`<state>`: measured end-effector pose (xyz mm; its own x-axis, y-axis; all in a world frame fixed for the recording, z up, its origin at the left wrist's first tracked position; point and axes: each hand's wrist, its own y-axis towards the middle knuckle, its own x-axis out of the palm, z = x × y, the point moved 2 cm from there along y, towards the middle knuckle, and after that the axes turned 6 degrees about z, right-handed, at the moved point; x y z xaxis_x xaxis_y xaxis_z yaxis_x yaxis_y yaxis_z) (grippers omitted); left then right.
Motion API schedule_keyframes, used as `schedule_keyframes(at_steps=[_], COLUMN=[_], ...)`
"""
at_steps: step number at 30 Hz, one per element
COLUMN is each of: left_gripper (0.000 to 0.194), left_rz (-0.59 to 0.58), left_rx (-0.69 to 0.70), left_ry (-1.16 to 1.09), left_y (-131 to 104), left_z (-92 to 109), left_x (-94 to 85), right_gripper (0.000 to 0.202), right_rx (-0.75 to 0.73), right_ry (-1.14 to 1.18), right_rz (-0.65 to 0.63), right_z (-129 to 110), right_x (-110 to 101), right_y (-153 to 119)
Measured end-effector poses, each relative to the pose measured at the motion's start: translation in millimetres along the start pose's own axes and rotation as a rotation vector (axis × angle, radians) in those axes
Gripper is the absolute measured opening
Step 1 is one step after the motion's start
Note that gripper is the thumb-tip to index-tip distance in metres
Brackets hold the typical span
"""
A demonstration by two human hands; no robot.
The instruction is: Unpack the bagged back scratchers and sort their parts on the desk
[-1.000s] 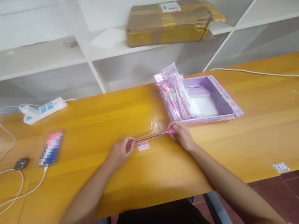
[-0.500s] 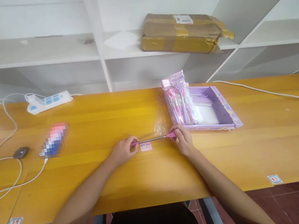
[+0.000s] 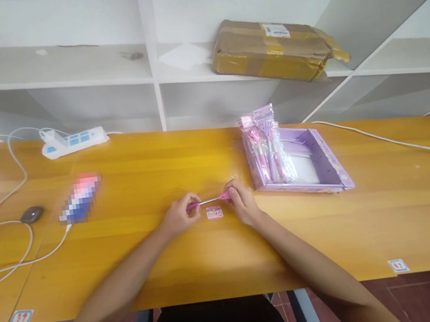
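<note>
One thin metal stick with pink ends [image 3: 208, 201] is held crosswise, both ends gripped, to the left of an open purple tray [image 3: 306, 188] and roughly in line with its front edge. By the left hand [image 3: 182, 215], the farther from the tray, the magenta handle end is pinched between thumb and fingers. By the right hand [image 3: 242, 202], just left of the tray's front corner, the pink head is grasped and partly covered. A short length of bare shaft is seen between the grips.

The step in hand is judged to be a working of the shaft along its length, as if it were telescopic, though no joint can be made out. For that, both ends would need to be kept in line and moved straight, so that the shaft is not bent.

Left of the tray, just nearer the viewer than the stick, a small pink printed card [image 3: 214, 213] is laid flat on the wooden table [image 3: 212, 261]. Clear packets [image 3: 266, 143] of similar sticks are heaped over the tray's left part.
</note>
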<state>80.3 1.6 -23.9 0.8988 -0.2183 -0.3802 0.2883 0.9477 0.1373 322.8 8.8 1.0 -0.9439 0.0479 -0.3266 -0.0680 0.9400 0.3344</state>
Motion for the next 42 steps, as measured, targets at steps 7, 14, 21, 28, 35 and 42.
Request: schedule_keyframes(at_steps=[7,14,21,28,35,42], left_gripper=[0.016,0.016,0.022,0.028,0.034,0.037], left_rz=[0.062,0.036,-0.061,-0.197,-0.243,-0.212], left_rx=[-0.007,-0.032,0.007,0.177,0.276,0.376], left_ry=[-0.055,-0.053,0.17,0.475,0.763,0.861], left_y=[-1,0,7,8,-11,-22], left_z=[-5,-6,-4,11,56,71], left_x=[1.0,-0.4,3.2,2.4,-10.2,-26.5], right_gripper=[0.032,0.036,0.023,0.024,0.019,0.027], right_rx=[-0.077,-0.058,-0.183,-0.617,-0.663,-0.627], right_ry=[-0.02,-0.038,-0.345,-0.79,-0.795,-0.695], right_rz=[-0.037,-0.045,-0.205,-0.217,-0.303,-0.173], right_z=[-11,-5,4,-4,-37,-34], right_x=[12,18,-17,-25,-34,-65], right_y=[12,15,20,-11,-39,-54])
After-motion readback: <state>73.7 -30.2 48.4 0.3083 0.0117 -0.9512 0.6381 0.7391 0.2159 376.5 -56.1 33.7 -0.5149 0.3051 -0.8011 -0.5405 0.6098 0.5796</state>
